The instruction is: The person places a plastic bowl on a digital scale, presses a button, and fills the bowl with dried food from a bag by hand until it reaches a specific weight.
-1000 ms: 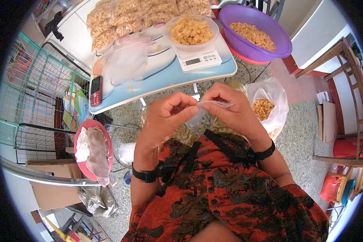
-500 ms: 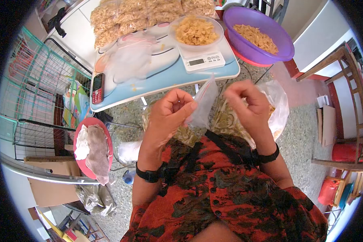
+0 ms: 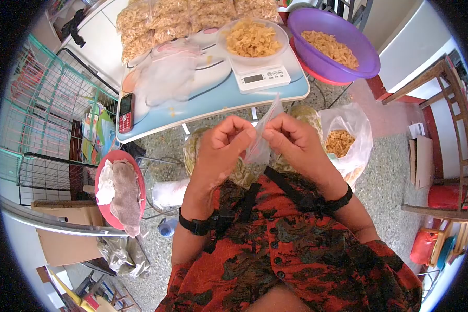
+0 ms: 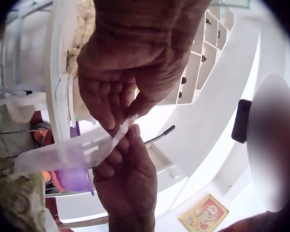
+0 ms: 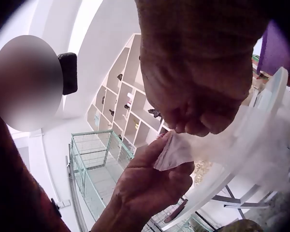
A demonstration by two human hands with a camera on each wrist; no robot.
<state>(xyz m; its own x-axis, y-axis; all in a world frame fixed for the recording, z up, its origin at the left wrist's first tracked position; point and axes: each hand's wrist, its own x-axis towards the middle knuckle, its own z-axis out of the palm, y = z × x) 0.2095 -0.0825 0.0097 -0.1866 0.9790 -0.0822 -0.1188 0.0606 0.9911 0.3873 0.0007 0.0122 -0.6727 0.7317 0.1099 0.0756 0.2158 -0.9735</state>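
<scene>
In the head view a clear zip-lock plastic bag (image 3: 274,110) stands between the two hands over the lap. My left hand (image 3: 218,151) pinches one side of it between thumb and curled fingers. From the other side my right hand (image 3: 302,148) pinches it close by, fingertips almost meeting the left ones. The left wrist view has the bag (image 4: 72,155) hanging sideways from both sets of fingertips. In the right wrist view the thin film (image 5: 176,152) shows at the left thumb, with the right fingers curled above it.
Ahead, a table (image 3: 208,106) carries flat plastic bags (image 3: 169,78), a phone (image 3: 126,113), filled bags (image 3: 161,23), and a scale (image 3: 262,78) under a bowl of chips (image 3: 252,39). A purple basin (image 3: 366,65) of chips stands at right, above an open sack (image 3: 356,125). A red stool (image 3: 103,203) is at left.
The right hand let go of the bag's edge and swung right, then came back left to pinch it again. The left hand kept hold, and the bag now stands more upright.
</scene>
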